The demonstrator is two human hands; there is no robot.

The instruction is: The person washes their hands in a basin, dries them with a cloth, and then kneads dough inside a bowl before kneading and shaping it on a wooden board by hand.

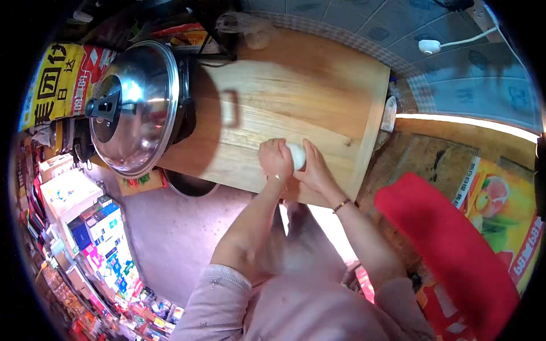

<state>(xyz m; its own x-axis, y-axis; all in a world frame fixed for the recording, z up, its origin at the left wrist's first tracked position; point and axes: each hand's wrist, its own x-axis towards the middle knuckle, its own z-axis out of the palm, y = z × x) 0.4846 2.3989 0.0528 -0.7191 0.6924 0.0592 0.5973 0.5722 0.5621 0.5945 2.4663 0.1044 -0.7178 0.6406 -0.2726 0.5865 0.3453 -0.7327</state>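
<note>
A smooth white lump (296, 156), perhaps dough, is held between my two hands over the near edge of a light wooden board (284, 85). My left hand (275, 158) lies against its left side with the fingers curled. On the other side, my right hand (315, 166) wraps round it with thumb and fingers. A beaded bracelet (341, 206) is on my right wrist. The underside of the lump is hidden.
A large pan with a domed metal lid (136, 108) stands on the board's left. Below it is a dark round bowl (190, 183). A red padded object (443, 244) is at the right. A white plug (429, 46) hangs near the tiled wall.
</note>
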